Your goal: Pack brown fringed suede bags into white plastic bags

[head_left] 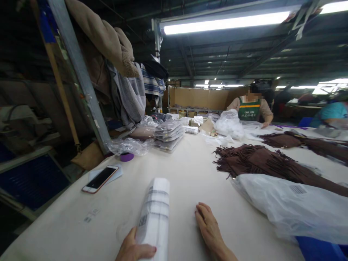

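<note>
My left hand (133,248) grips the near end of a rolled white packet (154,214) with printed lines and a barcode, lying on the cream table (187,170). My right hand (210,228) rests flat on the table just right of the roll, fingers together, holding nothing. To the right lies a clear plastic bag (293,206) with a barcode label. Beyond it spreads a brown fringed garment (261,161).
A phone (100,178) lies at the left table edge, with a purple tape roll (127,156) and crumpled plastic behind it. A stack of grey bagged items (168,135) sits mid-table. A person in a green apron (250,108) works at the far end. Clothes hang at upper left.
</note>
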`<action>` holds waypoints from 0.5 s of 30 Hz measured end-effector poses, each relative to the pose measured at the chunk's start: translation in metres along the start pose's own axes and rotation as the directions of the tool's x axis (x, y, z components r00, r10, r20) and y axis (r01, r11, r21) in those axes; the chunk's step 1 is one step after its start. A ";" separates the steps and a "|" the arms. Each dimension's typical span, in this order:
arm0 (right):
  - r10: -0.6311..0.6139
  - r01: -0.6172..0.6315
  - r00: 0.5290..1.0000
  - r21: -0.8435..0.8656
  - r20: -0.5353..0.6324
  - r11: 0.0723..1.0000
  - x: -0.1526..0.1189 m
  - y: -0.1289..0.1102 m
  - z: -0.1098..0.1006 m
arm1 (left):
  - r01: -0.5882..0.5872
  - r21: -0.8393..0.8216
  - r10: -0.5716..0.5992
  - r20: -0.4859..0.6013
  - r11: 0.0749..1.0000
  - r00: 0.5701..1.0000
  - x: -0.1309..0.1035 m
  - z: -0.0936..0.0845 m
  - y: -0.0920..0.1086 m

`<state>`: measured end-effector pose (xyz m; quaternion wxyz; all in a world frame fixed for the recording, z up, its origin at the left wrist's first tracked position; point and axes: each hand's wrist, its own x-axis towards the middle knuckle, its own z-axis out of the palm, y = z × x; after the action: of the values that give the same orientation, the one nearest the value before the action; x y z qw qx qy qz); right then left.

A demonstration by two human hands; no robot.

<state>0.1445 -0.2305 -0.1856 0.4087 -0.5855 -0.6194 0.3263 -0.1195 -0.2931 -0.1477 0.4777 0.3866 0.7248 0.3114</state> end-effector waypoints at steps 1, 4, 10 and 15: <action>0.010 -0.012 0.999 0.024 0.051 1.000 -0.005 -0.009 0.007 | -0.005 -0.114 0.009 0.040 0.993 0.999 0.001 0.006 0.002; 0.012 -0.058 0.969 0.179 0.246 0.982 -0.022 -0.039 0.029 | 0.056 -0.432 0.019 0.168 0.900 0.986 -0.002 0.032 0.006; -0.027 -0.092 0.924 0.290 0.381 0.952 -0.035 -0.074 0.025 | 0.108 -0.625 0.012 0.184 0.773 0.983 -0.019 0.076 0.015; 0.020 -0.048 0.890 0.049 0.455 0.998 -0.039 -0.083 0.010 | 0.089 -0.540 -0.005 0.155 0.837 0.988 -0.023 0.075 0.017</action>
<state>0.0964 -0.2764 -0.1216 0.2638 -0.4915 -0.6776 0.4793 -0.0397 -0.2976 -0.1494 0.6276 0.2384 0.5783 0.4635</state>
